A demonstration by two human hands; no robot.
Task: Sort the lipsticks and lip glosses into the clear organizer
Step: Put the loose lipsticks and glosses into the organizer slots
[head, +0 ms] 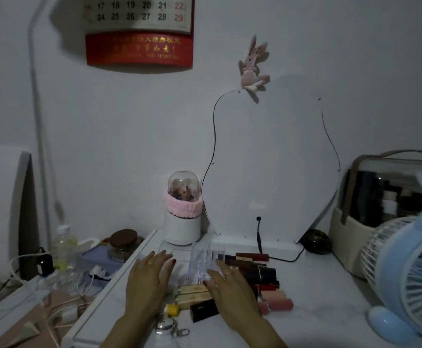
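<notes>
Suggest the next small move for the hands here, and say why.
Probably close the right hand on one of the dark lipsticks just beside it. Both hands lie flat and hold nothing, the left hand is by the clear organizer, and its slots look mostly empty, though the dim picture makes that uncertain.

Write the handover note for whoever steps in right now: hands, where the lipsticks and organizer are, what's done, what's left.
Left hand: open, flat, holding nothing, beside the clear organizer.
Right hand: open, empty, hovering over the lipsticks.
Lipsticks lie on the table, right of and in front of the organizer; pink tubes nearest the fan.
Done: nothing clearly slotted; organizer contents hard to see.
Left: sort them all in.
</notes>
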